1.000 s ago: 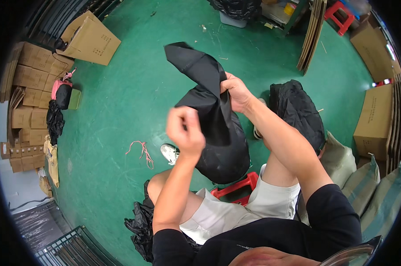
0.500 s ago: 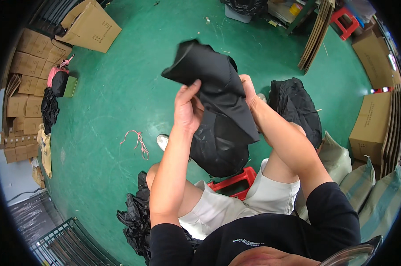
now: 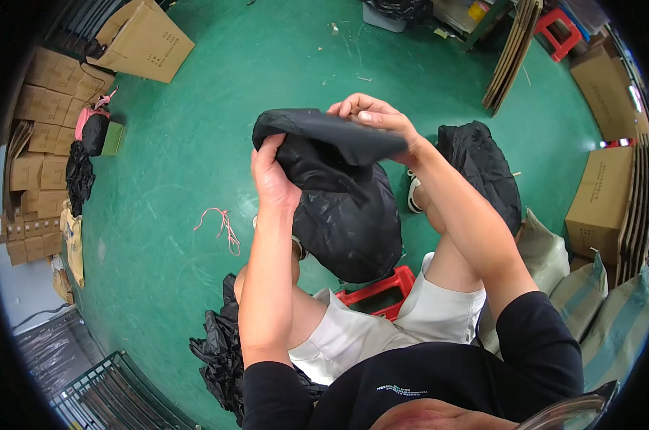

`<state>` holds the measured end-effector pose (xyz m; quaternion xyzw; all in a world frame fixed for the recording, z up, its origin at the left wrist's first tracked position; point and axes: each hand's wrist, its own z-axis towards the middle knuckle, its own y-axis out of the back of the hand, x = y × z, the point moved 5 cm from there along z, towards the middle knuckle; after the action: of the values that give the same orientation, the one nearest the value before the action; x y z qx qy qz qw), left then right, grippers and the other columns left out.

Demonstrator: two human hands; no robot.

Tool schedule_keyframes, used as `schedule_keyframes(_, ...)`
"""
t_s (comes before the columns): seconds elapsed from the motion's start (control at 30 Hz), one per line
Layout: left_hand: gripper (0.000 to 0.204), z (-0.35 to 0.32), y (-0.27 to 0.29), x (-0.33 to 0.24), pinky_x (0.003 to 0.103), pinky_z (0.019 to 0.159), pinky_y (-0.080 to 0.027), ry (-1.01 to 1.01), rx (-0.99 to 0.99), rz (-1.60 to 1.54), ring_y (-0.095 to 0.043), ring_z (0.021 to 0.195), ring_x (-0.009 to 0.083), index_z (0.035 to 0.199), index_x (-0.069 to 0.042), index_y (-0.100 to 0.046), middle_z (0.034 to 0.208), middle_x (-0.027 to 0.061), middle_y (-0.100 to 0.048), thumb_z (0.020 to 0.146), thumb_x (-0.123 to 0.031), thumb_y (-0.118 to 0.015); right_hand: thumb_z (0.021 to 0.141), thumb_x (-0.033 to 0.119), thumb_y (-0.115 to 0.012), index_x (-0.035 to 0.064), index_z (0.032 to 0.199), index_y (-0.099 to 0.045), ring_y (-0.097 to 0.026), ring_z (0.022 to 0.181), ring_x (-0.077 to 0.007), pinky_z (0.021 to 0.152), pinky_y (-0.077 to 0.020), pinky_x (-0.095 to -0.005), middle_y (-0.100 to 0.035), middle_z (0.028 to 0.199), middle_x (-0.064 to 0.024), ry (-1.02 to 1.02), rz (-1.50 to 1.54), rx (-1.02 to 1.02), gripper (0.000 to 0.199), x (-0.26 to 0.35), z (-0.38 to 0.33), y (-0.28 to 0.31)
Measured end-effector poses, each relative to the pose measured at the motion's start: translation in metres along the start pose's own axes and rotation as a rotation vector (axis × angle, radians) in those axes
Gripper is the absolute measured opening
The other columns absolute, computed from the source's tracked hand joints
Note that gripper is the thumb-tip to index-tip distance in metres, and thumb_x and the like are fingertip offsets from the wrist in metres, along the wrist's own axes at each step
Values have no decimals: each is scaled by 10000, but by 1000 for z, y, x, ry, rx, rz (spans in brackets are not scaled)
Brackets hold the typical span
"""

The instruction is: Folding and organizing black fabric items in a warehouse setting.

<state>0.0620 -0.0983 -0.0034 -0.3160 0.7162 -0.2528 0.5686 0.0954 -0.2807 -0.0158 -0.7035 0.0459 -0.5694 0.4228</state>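
A piece of black fabric (image 3: 317, 147), folded over and hollow-looking like a sleeve or pouch, is held up in front of me. My left hand (image 3: 275, 175) grips its left end, thumb outside and the other fingers hidden behind or within the folds. At the far right edge, my right hand (image 3: 382, 123) has curled fingers on the cloth, slightly blurred. Beneath the fabric, between my legs, sits a large rounded black bundle (image 3: 349, 236). A red plastic stool (image 3: 407, 283) shows just on the near side of that bundle.
Crumpled black material (image 3: 220, 351) lies by my left leg, and a black bag (image 3: 478, 172) stands beyond my right knee. Pink string (image 3: 224, 228) rests on the green floor. Woven sacks (image 3: 579, 294) and cartons (image 3: 600, 197) line the right; stacked boxes (image 3: 48, 104) fill the left.
The fabric has swung lower and turned from upright to nearly level, its left end opening toward me. My right hand has moved up and left to its far edge; my left hand shifted slightly left.
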Motion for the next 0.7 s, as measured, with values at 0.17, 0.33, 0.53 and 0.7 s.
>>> schedule_keyframes(0.17,212,1,6,-1,347,887,-487,-170,-40,219,-634,949,212,1052,-15,-616,1046,86,-660,886,-95,-511,825,487,-650,69,1109,-548,-527,1035,-140,914,-399,-310,-574,1097,-46,-128,-9,144,515,-12,-3,1)
schedule_keyframes(0.33,179,-5,-8,-9,260,832,-461,-478,65,575,-601,895,124,961,-21,-628,1017,52,-652,822,46,-537,838,326,-696,48,1077,-581,-567,962,-122,868,-449,-290,-619,1016,-33,-246,-35,-34,384,-20,-6,-13)
schedule_keyframes(0.53,142,-5,-25,-9,267,882,-419,-463,207,694,-562,975,131,838,-15,-606,1105,80,-605,725,69,-593,795,51,-726,27,994,-591,-598,844,-100,790,-482,-255,-634,911,-15,-238,-58,-11,241,-9,-5,-8)
schedule_keyframes(0.7,260,-15,-29,-4,279,928,-409,45,384,522,-558,1033,153,1020,-13,-595,1116,82,-609,761,-16,-619,853,43,-676,52,930,-556,-573,814,-60,750,-474,-226,-615,876,11,-112,-137,-110,143,7,-6,10)
